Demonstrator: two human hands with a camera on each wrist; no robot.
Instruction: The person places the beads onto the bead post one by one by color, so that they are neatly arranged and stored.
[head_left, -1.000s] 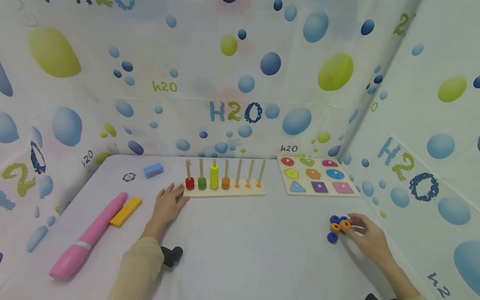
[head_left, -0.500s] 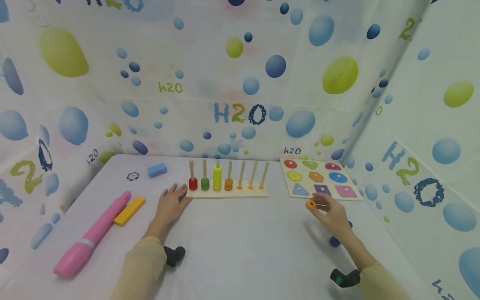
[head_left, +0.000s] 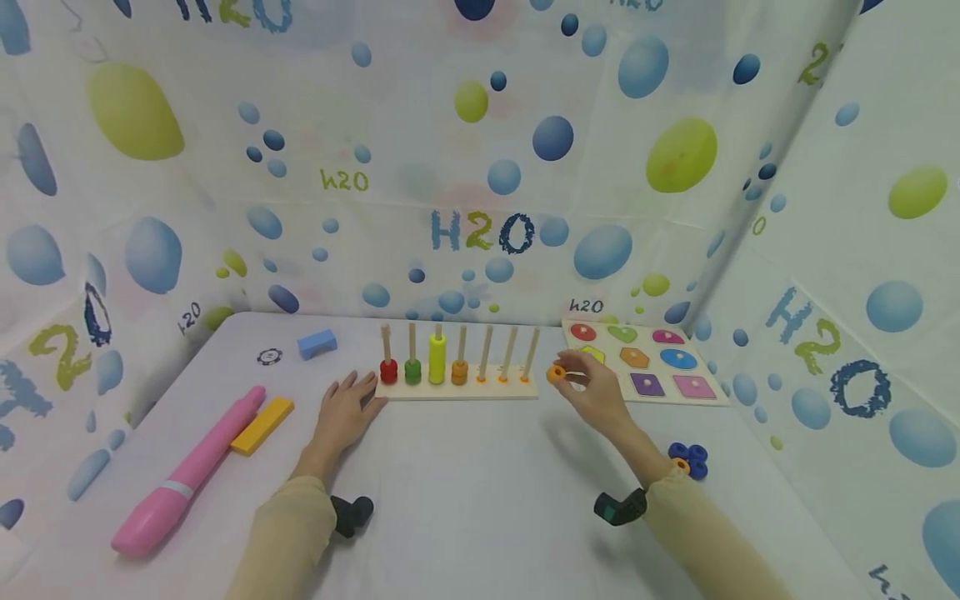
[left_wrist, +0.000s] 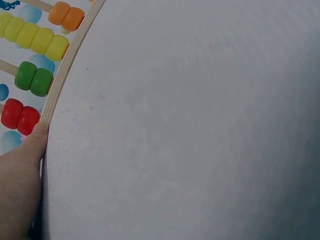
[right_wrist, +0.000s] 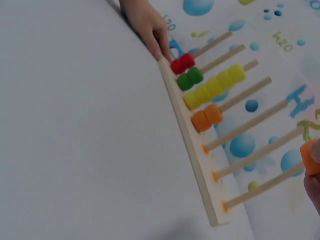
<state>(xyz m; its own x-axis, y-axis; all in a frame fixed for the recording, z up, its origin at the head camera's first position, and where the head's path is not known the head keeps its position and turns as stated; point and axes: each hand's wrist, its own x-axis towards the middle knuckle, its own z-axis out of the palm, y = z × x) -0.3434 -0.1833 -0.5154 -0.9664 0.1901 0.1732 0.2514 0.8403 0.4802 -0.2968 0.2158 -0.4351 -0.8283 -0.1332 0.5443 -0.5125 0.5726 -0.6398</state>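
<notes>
A wooden peg board (head_left: 457, 395) stands at the back middle, its upright pegs carrying red (head_left: 387, 372), green (head_left: 412, 372), yellow (head_left: 437, 360) and orange beads (head_left: 460, 372). The three pegs on its right are bare. My left hand (head_left: 347, 414) lies on the table with its thumb against the board's left end, as the left wrist view also shows. My right hand (head_left: 596, 392) pinches an orange bead (head_left: 556, 373) between thumb and fingertips, just right of the last bare peg (head_left: 531, 354). That bead shows at the right edge of the right wrist view.
A shape puzzle board (head_left: 637, 392) lies at the back right, partly behind my right hand. Several blue beads (head_left: 697, 453) and one orange bead (head_left: 680, 466) sit near my right forearm. At left are a pink bat-like toy (head_left: 187, 471), a yellow block (head_left: 262, 426) and a blue block (head_left: 317, 343).
My right hand has picked an orange bead out of the loose group at the right and carried it left and farther back, up beside the peg board. My left hand stays at the board's end.
</notes>
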